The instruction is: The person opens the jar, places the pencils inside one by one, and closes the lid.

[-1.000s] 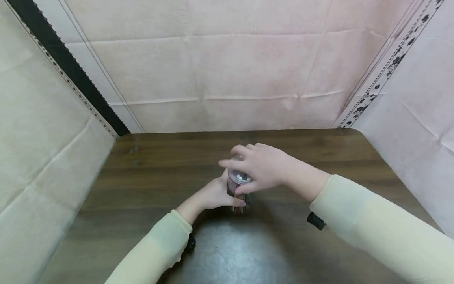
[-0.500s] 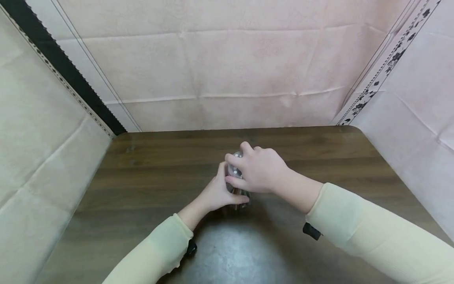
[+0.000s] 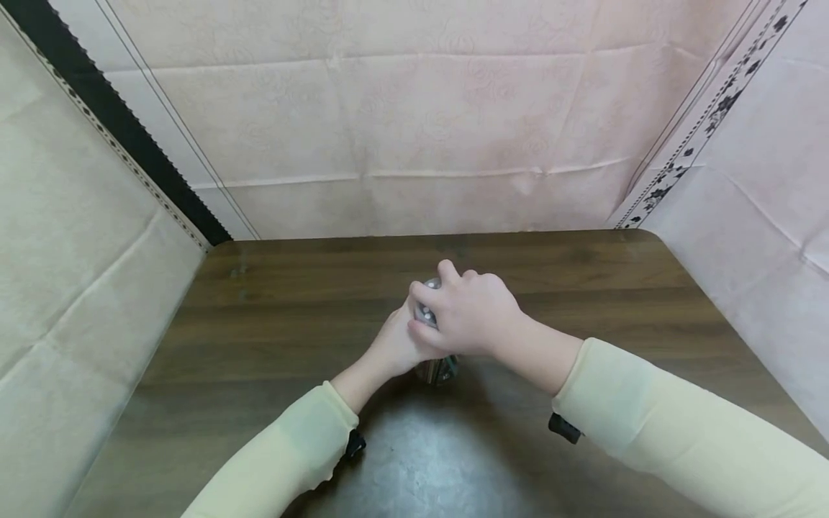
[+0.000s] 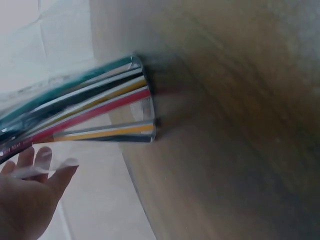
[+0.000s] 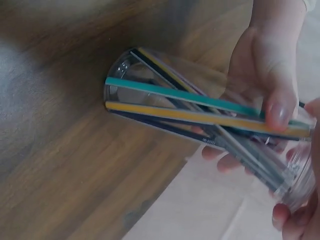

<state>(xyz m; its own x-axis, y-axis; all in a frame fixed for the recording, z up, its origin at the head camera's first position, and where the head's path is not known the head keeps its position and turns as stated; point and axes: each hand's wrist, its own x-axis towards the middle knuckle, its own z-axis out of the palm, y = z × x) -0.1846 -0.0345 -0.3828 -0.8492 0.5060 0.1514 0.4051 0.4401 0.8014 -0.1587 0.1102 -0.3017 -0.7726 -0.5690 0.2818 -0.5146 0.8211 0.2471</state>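
Held between my two hands is a clear cylindrical jar [image 5: 165, 100] with several coloured pencils [image 5: 190, 96] inside, teal, yellow and dark ones among them. In the head view its base shows below the hands, over the wooden table. My left hand [image 3: 395, 342] grips the jar's side, its thumb across the wall in the right wrist view. From above, my right hand [image 3: 476, 313] grips the clear lid [image 3: 426, 314], its fingers curled round the rim. Red and yellow pencils [image 4: 115, 102] show through the wall in the left wrist view. In the head view the hands overlap and hide the jar's middle.
The wooden table [image 3: 291, 302] has rounded far corners. Pale cloth [image 3: 421, 129] hangs behind it and on both sides, with a black strip [image 3: 129, 137] at the left. Small black devices [image 3: 565, 428] sit at both sleeve cuffs.
My right hand has moved a little left and its fingers have closed in round the lid. My left hand has shifted higher on the jar, its thumb now behind the right hand.
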